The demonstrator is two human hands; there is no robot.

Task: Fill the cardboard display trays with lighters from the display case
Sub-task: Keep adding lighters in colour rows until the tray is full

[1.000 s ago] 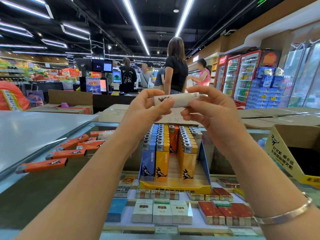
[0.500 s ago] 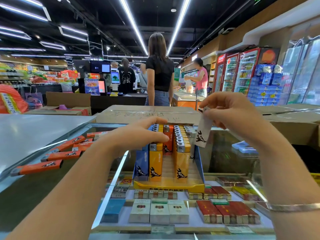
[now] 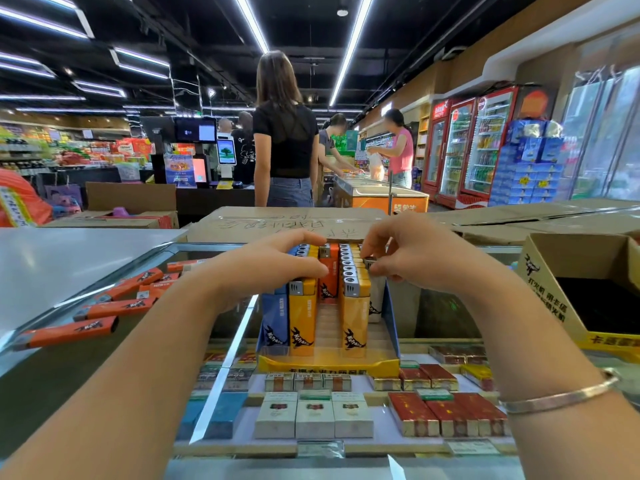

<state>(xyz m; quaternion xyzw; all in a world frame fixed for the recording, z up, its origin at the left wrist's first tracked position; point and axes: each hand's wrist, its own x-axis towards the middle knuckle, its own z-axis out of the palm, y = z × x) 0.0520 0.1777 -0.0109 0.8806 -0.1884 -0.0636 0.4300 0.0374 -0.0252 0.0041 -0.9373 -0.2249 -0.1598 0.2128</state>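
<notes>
A yellow and blue cardboard display tray point(image 3: 329, 365) stands on the glass counter, holding rows of upright blue, yellow and orange lighters point(image 3: 303, 317). My left hand point(image 3: 273, 261) lies over the tops of the left rows, fingers bent onto them. My right hand point(image 3: 412, 254) pinches the metal top of a white lighter point(image 3: 375, 303) standing upright in the tray's right-hand row. Several loose orange lighters point(image 3: 104, 308) lie flat on the counter to the left.
An open yellow cardboard box point(image 3: 550, 292) sits at the right on the counter. Cigarette packs point(image 3: 313, 415) fill the glass case point(image 3: 228, 341) below. Flat cartons point(image 3: 294, 220) lie behind the tray. Several people stand farther back, one in black point(image 3: 285, 133) close by.
My right hand brought the white lighter down from in front of me and stood it in the tray's right row. My left hand let go of it and dropped onto the left rows.
</notes>
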